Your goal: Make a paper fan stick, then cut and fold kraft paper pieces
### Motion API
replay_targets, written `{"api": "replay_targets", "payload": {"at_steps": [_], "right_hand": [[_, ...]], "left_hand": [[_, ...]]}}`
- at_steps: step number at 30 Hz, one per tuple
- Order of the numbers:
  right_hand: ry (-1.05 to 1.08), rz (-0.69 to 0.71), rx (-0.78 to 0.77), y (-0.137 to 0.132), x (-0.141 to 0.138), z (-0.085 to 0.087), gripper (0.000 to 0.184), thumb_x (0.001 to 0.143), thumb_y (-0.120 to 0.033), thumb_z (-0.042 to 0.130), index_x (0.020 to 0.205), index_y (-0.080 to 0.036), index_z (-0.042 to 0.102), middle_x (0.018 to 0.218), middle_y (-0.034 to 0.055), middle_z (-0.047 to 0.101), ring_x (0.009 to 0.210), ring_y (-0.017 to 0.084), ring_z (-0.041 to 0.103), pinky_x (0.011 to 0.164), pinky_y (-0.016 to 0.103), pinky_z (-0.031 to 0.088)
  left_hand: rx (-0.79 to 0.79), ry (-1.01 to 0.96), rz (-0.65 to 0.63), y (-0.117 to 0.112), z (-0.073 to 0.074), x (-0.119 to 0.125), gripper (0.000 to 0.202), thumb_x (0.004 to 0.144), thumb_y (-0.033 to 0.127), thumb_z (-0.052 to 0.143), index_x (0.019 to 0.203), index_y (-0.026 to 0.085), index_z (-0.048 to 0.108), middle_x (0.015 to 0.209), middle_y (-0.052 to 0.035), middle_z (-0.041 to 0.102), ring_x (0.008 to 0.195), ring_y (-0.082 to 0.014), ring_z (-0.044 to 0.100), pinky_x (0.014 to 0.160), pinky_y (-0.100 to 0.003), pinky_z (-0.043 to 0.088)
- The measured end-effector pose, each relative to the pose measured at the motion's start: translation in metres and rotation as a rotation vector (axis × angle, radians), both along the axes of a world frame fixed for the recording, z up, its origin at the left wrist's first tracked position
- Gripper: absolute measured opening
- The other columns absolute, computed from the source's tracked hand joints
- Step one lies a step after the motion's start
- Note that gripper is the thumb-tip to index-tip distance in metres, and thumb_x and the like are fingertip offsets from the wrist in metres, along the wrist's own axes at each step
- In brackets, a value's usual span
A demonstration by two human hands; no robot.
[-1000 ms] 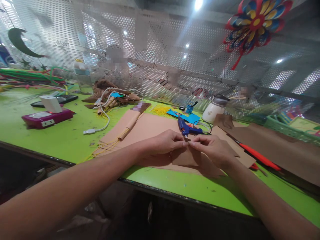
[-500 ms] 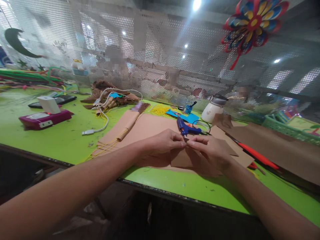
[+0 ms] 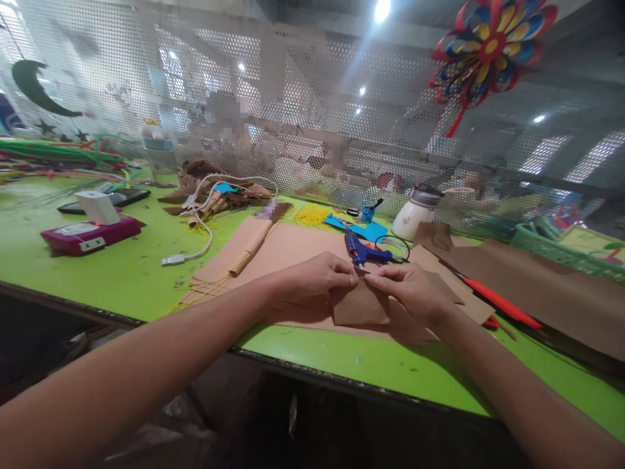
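Both hands pinch the upper edge of a small piece of brown paper [image 3: 360, 305] over larger tan paper sheets [image 3: 303, 238]. My left hand [image 3: 325, 277] grips the edge from the left, thumb and fingers pressed together. From the right, my right hand [image 3: 413, 286] pinches the same edge, a short gap from the left fingertips. Just beyond the fingertips lies a blue glue gun [image 3: 364, 249], its nozzle pointing toward them. A rolled paper piece with yellow strings [image 3: 251, 247] rests on the sheets to the left.
Scissors with orange-red handles [image 3: 502, 303] lie at the right beside dark brown paper [image 3: 537, 280]. A purple power strip [image 3: 90, 234] and white USB cable [image 3: 188, 258] are on the left. A white bottle [image 3: 415, 212] and green basket [image 3: 561, 247] stand behind.
My fingertips have moved slightly apart along the paper's edge, so more of the small brown paper shows between the hands. The glue gun has stayed in place.
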State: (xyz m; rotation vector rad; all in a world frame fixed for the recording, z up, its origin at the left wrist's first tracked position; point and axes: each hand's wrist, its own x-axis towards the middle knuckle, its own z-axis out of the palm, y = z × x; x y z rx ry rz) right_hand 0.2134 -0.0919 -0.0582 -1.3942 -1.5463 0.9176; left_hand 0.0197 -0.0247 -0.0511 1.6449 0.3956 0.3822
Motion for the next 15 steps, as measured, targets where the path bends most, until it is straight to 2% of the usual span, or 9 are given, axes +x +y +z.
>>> {"api": "replay_targets", "payload": {"at_steps": [5,9,13,15], "right_hand": [[0.177,0.007,-0.081,0.003,0.004,-0.002,0.026,0.063,-0.039,0.077,0.063,-0.015,0.068,0.057,-0.0017,0.053,0.055,0.009,0.041,0.053,0.025,0.03],[0.209,0.014,-0.098,0.005,0.007,-0.001,0.027,0.061,-0.039,0.078,0.059,-0.014,0.066,0.051,-0.0025,0.05,0.051,0.008,0.038,0.05,0.025,0.026],[0.212,-0.032,-0.075,0.007,0.012,0.0,0.029,0.058,-0.04,0.078,0.059,-0.013,0.067,0.051,-0.0017,0.05,0.05,0.008,0.038,0.049,0.025,0.027],[0.223,-0.055,-0.063,0.007,0.014,0.0,0.028,0.057,-0.039,0.079,0.061,-0.013,0.068,0.054,-0.0011,0.052,0.052,0.008,0.039,0.05,0.025,0.03]], "left_hand": [[-0.133,-0.034,-0.038,-0.003,0.0,0.001,0.023,0.076,0.033,0.063,0.08,0.01,0.064,0.075,-0.0027,0.059,0.066,-0.0114,0.049,0.066,-0.025,0.038],[-0.188,-0.073,-0.067,-0.004,-0.002,0.001,0.022,0.076,0.033,0.063,0.079,0.011,0.062,0.077,-0.0026,0.06,0.069,-0.0117,0.053,0.069,-0.026,0.04],[0.012,0.016,0.038,0.002,-0.002,-0.002,0.029,0.076,0.039,0.062,0.067,0.013,0.056,0.054,0.0034,0.05,0.05,-0.0086,0.044,0.052,-0.022,0.034],[0.128,0.062,0.111,0.006,0.0,-0.003,0.032,0.075,0.042,0.061,0.064,0.013,0.055,0.051,0.0038,0.048,0.047,-0.0082,0.042,0.049,-0.022,0.032]]}}
